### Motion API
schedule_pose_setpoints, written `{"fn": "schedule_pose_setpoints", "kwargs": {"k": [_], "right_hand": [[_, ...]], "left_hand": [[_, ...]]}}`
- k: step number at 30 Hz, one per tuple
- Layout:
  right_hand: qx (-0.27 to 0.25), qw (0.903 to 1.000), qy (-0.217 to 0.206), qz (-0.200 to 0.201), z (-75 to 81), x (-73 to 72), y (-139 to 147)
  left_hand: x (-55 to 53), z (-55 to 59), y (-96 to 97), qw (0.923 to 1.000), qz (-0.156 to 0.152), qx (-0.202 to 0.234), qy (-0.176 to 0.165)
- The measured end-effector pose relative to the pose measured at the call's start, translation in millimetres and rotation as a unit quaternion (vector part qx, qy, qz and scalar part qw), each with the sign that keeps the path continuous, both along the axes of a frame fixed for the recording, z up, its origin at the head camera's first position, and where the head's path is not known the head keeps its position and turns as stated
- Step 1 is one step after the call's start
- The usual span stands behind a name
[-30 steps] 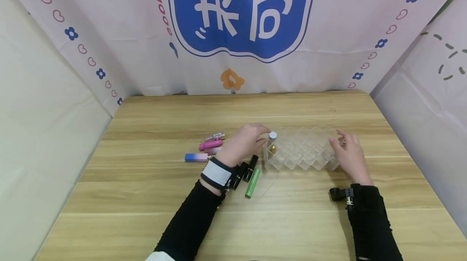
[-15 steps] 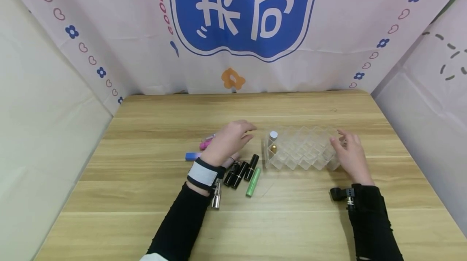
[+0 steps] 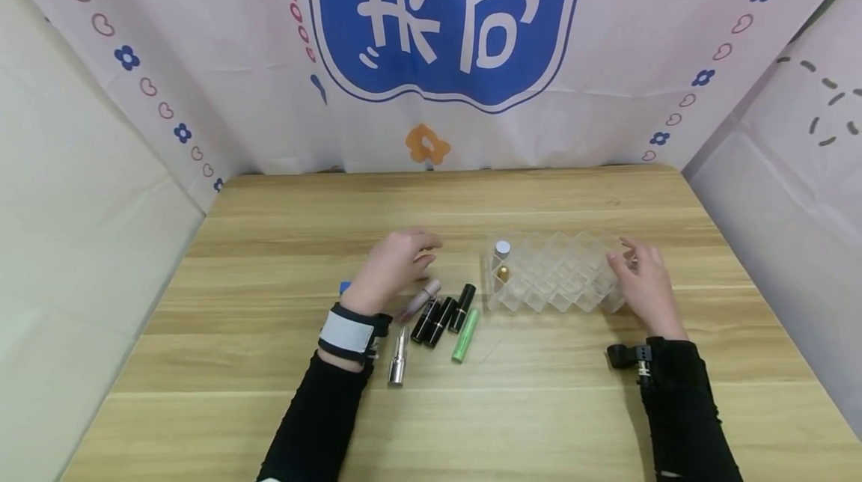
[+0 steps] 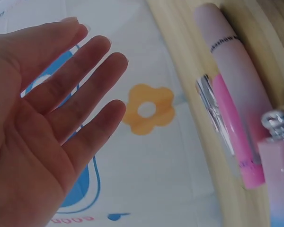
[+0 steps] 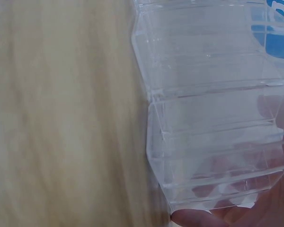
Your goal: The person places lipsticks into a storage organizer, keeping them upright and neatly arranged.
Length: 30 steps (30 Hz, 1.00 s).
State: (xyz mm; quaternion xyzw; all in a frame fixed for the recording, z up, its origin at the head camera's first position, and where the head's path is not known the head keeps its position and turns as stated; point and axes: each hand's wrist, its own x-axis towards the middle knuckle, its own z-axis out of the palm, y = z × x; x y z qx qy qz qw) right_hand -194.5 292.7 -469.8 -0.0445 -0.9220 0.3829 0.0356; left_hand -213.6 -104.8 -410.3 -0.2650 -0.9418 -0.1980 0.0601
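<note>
My left hand hovers above the left side of the cosmetics, and its palm holds nothing in the left wrist view. Below it lie a pale pink tube, a bright pink tube, a silver-and-clear tube and a pink-to-blue tube. At the right end of a clear lipstick organizer, my right hand grips the plastic, some fingers showing through it. A white-capped tube and a gold-topped tube stand in the organizer's left compartments.
Between the left hand and the organizer lie black lipstick tubes and a green tube. A silver tube lies nearer the front. A printed cloth hangs behind the wooden table.
My left hand has moved left from the organizer's white-capped tube to above the cosmetics, uncovering the silver tube. The right hand and organizer have stayed in place.
</note>
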Motion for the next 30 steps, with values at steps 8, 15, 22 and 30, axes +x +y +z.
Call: {"fn": "schedule_pose_setpoints", "kwargs": {"k": [8, 15, 22, 30], "right_hand": [[0.005, 1.0, 0.004, 0.0, 0.8, -0.4, -1], [0.007, 1.0, 0.004, -0.002, 2.2, 0.0, 0], [-0.002, 1.0, -0.003, -0.004, 1.0, 1.0, 1], [-0.006, 0.9999, -0.006, -0.005, 0.0, 0.0, 1]], "left_hand": [[3.4, -7.8, -13.1, 0.9993, 0.023, 0.011, -0.027], [6.6, -15.2, -27.0, 0.9983, 0.048, 0.007, -0.031], [10.6, -19.1, -44.6, 0.997, 0.061, 0.001, -0.047], [14.4, -23.5, -59.7, 0.9953, 0.063, -0.004, -0.073]]}}
